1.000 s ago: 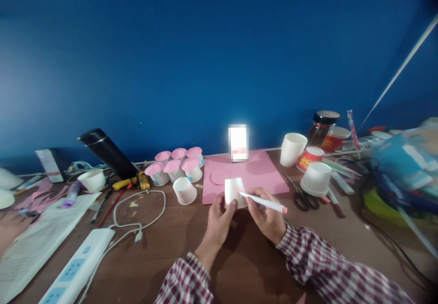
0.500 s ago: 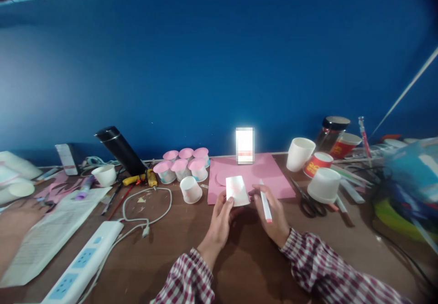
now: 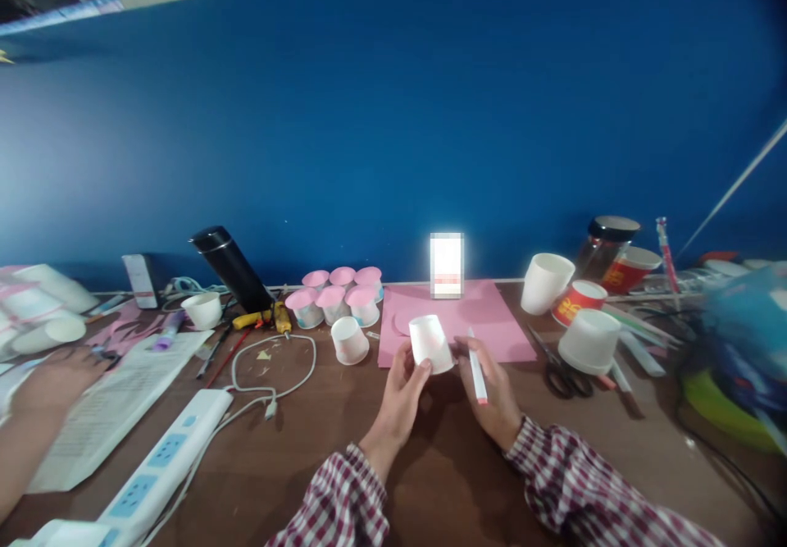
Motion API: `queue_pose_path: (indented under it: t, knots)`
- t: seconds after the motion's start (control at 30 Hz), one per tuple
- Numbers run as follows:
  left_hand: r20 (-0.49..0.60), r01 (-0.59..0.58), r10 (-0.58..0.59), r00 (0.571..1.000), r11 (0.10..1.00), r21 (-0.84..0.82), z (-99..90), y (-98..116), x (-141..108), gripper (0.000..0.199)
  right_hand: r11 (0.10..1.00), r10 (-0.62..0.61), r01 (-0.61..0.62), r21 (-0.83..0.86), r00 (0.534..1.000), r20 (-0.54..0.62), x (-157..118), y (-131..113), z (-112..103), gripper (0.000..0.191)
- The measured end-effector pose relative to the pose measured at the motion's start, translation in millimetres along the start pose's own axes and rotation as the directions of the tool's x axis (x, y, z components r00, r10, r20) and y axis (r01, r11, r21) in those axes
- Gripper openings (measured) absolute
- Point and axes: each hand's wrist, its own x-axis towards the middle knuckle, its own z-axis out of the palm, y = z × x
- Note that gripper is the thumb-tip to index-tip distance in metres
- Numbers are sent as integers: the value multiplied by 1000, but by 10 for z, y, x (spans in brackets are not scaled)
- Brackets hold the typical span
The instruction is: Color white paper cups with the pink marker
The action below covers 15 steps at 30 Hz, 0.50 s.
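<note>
Between the fingers and thumb of my left hand (image 3: 402, 391) is a white paper cup (image 3: 431, 344), its wider rim toward me and its narrow base up. My right hand (image 3: 492, 391) is closed round a white marker (image 3: 477, 371) with a pinkish-red end. Its fingertips are close by the cup's right side; whether they touch it I cannot tell. Behind the cup lies a pink paper sheet (image 3: 492, 325), with a bright blurred-out upright rectangle (image 3: 447, 266) at its back. To the left, another upturned paper cup (image 3: 349, 340) stands before several pink-topped cups (image 3: 334, 305).
On the right are scissors (image 3: 569, 379), white cups (image 3: 590, 342), a red cup (image 3: 580, 303) and a dark-lidded jar (image 3: 608, 243). Leftward are a power strip (image 3: 163, 457), a white cable (image 3: 270, 403), a black flask (image 3: 230, 268) and a co-worker's hand (image 3: 58, 383) over printed paper (image 3: 116, 416).
The cup in my left hand has been turned, so the side with faint pink marks no longer faces me. My view has shifted slightly left. The co-worker's hand shows more fully.
</note>
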Motion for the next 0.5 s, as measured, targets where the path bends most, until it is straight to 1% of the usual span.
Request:
queue_pose_path:
  t: [0.1,0.17,0.3,0.43,0.5]
  knots:
    - [-8,-107,110,994,984,143,10,25,-7,51,999,34,-35,-21,999,-11,6,11,1,23]
    - [-28,-132,142,990,968,215,17,39,-8,51,999,46,-46,-26,999,-30,14,27,7,23]
    - [-73,-109,137,988,947,301,12,37,-5,54,998,43,-46,-50,997,-60,29,83,18,22]
    - [-62,-80,100,993,958,274,-4,-12,12,55,996,28,-32,-80,998,-48,60,130,-7,22]
    - [-73,-70,93,993,960,270,-5,-38,22,56,995,32,-36,-91,999,-41,81,146,-30,23]
